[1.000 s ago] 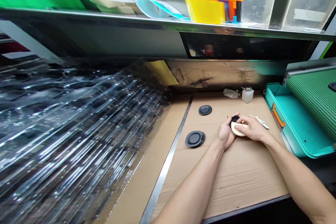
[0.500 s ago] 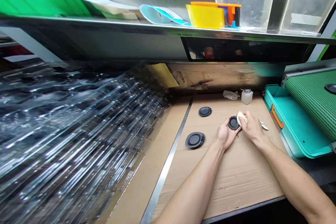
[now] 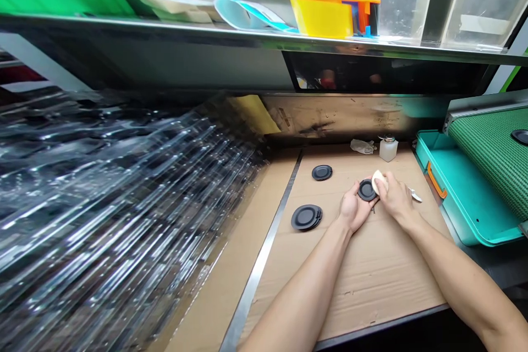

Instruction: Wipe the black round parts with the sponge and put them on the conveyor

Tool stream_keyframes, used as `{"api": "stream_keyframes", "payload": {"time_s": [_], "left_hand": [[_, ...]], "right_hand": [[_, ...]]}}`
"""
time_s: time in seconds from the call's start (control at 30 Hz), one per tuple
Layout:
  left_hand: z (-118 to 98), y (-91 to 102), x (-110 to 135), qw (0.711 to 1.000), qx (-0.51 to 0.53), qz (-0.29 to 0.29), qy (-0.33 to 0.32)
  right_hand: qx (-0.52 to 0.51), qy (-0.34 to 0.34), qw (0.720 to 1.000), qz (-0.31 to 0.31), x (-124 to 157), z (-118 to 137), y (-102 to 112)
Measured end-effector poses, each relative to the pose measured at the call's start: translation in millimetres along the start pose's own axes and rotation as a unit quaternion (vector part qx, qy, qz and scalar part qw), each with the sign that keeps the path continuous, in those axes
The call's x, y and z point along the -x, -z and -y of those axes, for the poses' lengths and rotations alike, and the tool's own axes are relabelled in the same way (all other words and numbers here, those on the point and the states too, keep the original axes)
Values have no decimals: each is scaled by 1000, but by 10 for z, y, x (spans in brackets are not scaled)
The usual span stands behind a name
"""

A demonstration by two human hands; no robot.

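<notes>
My left hand (image 3: 355, 210) grasps the black disc (image 3: 366, 190), 9 o'clock from my right hand (image 3: 396, 197), which pinches a cream pad (image 3: 377, 179).

Black disc (image 3: 366, 190) and cream pad (image 3: 378, 179), held close together
The round, matte disc lies in the left hand (image 3: 355, 208), ringed face up; the pad stands tilted in the right hand (image 3: 395, 196), just by the disc's right edge.
</notes>
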State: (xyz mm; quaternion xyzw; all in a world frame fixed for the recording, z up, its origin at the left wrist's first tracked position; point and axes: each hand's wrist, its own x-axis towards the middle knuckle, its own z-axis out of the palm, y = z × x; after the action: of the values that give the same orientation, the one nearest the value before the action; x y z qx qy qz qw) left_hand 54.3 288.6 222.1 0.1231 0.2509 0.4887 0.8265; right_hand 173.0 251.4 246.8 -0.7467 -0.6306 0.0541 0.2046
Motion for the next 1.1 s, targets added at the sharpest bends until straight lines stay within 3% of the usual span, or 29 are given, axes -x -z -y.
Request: {"api": "stream_keyframes", "payload": {"time_s": [0.2, 0.3, 0.43, 0.73, 1.1], "left_hand": [[60, 2, -3, 999, -26, 27, 6], [20, 26, 11, 999, -34, 4, 4], [-120, 70, 34, 1000, 4, -14, -3], [-321, 92, 76, 994, 108, -13, -10], [-358, -14, 156, 992, 126, -27, -11]], "right_hand": [[-11, 21, 1000, -16, -73, 1, -44], [-7, -37, 998, -49, -157, -85, -25], [-30, -13, 996, -80, -119, -197, 16], [-5, 93, 996, 17, 18, -167, -96], [6, 101, 994, 35, 5, -165, -98]]}}
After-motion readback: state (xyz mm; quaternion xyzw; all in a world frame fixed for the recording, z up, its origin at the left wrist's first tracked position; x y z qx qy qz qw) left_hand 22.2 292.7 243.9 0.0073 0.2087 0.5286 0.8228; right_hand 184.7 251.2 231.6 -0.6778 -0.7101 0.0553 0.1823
